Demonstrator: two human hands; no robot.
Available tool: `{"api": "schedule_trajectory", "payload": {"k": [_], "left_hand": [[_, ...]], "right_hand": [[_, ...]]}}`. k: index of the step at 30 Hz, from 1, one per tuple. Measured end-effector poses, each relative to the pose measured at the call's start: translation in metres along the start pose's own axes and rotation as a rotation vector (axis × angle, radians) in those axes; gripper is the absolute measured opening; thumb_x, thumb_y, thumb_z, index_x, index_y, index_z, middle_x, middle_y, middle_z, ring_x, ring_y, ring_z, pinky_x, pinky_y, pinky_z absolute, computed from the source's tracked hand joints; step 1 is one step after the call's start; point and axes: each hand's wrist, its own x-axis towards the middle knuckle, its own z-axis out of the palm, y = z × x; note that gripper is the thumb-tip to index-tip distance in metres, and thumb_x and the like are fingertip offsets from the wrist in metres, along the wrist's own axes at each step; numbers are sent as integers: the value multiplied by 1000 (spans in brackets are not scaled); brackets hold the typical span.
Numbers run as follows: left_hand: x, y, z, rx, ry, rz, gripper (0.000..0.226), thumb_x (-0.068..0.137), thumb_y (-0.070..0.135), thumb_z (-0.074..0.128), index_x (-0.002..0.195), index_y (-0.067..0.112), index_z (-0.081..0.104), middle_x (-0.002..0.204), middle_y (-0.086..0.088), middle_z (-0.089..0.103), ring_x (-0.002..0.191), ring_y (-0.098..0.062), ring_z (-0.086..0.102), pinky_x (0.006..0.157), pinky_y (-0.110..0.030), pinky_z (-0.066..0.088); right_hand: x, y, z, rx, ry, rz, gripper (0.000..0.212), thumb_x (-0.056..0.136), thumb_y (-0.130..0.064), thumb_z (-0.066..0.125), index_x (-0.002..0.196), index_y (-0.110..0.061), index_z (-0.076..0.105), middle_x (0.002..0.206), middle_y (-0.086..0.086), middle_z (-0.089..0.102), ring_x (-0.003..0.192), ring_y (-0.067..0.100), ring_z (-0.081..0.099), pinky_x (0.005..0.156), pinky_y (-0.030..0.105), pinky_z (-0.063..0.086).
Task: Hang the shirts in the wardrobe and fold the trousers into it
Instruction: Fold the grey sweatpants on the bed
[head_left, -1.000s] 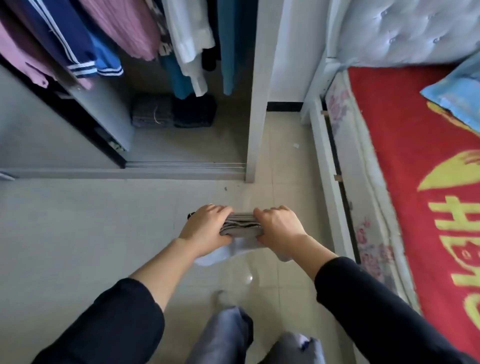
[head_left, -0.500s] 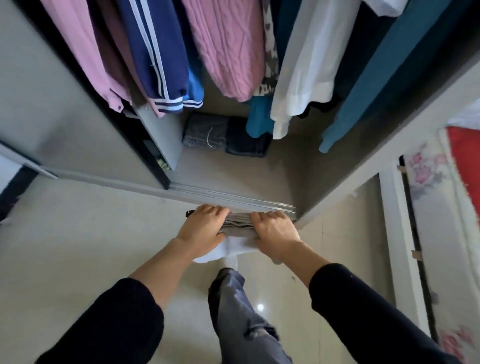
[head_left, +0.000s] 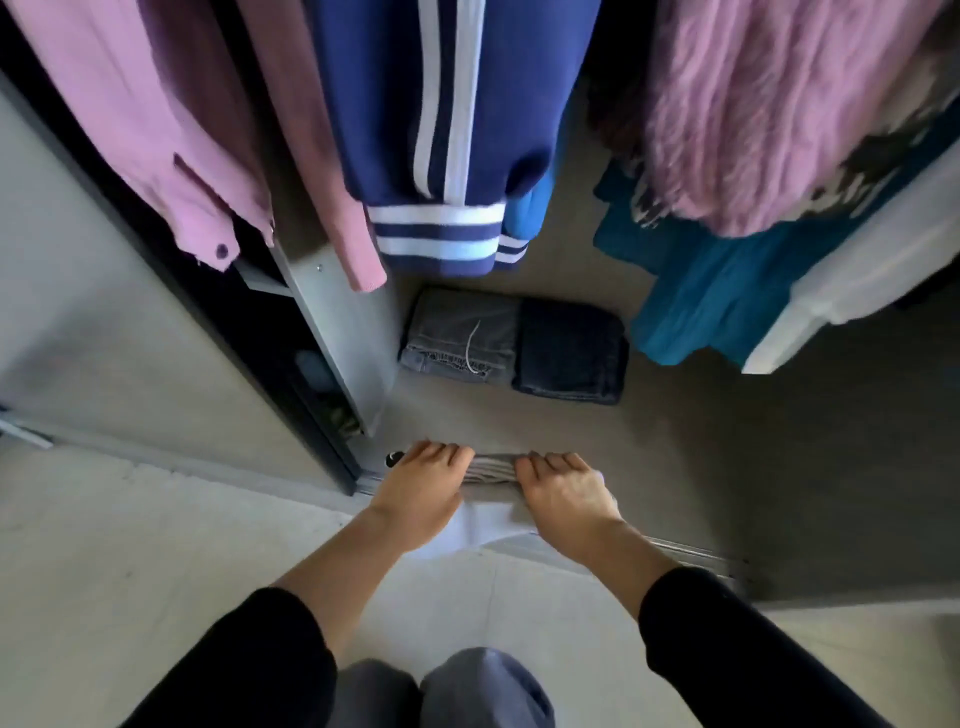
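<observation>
I carry a folded pair of grey trousers between both hands, a pale flap hanging below it. My left hand grips its left end and my right hand grips its right end, fingers curled over the top. The bundle hovers just above the wardrobe's sliding-door track. On the wardrobe floor beyond lie two folded pairs side by side: grey trousers and dark navy trousers. Above hang shirts: a pink one, a navy striped jacket, a fuzzy pink sweater and a teal garment.
A grey sliding door stands at the left with a dark gap behind it. The wardrobe's right wall closes the compartment. A pale tiled floor lies under me, with my knees at the bottom. A white shirt hangs at the right.
I have stepped and leaned closer to the wardrobe; the bed has left the view. Both hands keep their hold and have brought the folded trousers over the door track.
</observation>
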Motion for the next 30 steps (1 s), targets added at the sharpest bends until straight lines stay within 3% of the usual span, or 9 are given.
{"api": "schedule_trajectory", "payload": {"k": [3, 6, 9, 12, 15, 18, 22, 26, 30], "left_hand": [[31, -43, 53, -14, 54, 37, 38, 59, 18, 80, 91, 14, 60, 80, -1, 65, 79, -23, 64, 75, -28, 49], [65, -81, 86, -65, 149, 5, 41, 74, 14, 72, 113, 8, 60, 101, -10, 65, 102, -30, 59, 93, -36, 42], [89, -114, 119, -30, 310, 41, 46, 62, 8, 73, 107, 9, 63, 98, -10, 66, 95, -31, 60, 92, -32, 34], [89, -132, 172, -7, 373, -5, 41, 63, 7, 63, 104, 11, 62, 100, -9, 62, 93, -31, 57, 91, -34, 37], [63, -133, 237, 15, 201, -97, 38, 58, 0, 67, 93, 13, 64, 86, -8, 59, 78, -31, 61, 69, -37, 51], [36, -136, 284, -127, 52, -226, 56, 61, -4, 69, 110, 22, 60, 104, -1, 57, 89, -26, 60, 61, -34, 53], [37, -136, 287, -86, 60, -234, 60, 53, 3, 79, 106, 25, 63, 98, 2, 61, 75, -19, 63, 53, -26, 50], [48, -143, 292, -133, 36, -349, 62, 67, -4, 71, 123, 20, 58, 119, -3, 57, 94, -31, 63, 70, -37, 57], [55, -139, 284, -149, -113, -416, 63, 89, 9, 51, 145, 25, 28, 147, 4, 27, 135, -21, 31, 104, -34, 40]], "right_hand": [[49, 5, 56, -70, 20, 32, 54, 38, -18, 83, 89, -11, 66, 75, 4, 68, 65, 21, 65, 65, 27, 51], [96, 12, 90, -146, 164, 57, 47, 38, -17, 82, 83, -10, 67, 70, 6, 68, 65, 24, 64, 61, 28, 50], [133, 10, 116, -234, 325, 72, 23, 57, -13, 64, 80, -7, 64, 70, 10, 64, 70, 29, 59, 61, 34, 43], [153, -7, 164, -210, 365, 112, 22, 69, -12, 44, 82, -12, 63, 79, 9, 62, 78, 29, 55, 67, 39, 30], [150, -31, 219, -99, 66, 161, 30, 69, -13, 60, 98, -14, 67, 99, 8, 61, 92, 28, 56, 77, 43, 41], [142, -35, 264, 114, -270, 270, 45, 93, -14, 52, 136, -14, 39, 131, 12, 44, 119, 32, 51, 89, 44, 48], [152, -26, 274, 283, -317, 301, 58, 93, -18, 57, 141, -17, 24, 137, 13, 29, 125, 36, 44, 91, 43, 50], [173, -21, 278, 351, -327, 293, 59, 91, -16, 60, 139, -15, 26, 137, 12, 28, 122, 38, 46, 92, 43, 49], [172, -8, 277, 472, -344, 234, 54, 90, -24, 62, 133, -13, 32, 134, 8, 27, 116, 36, 49, 90, 40, 47]]}}
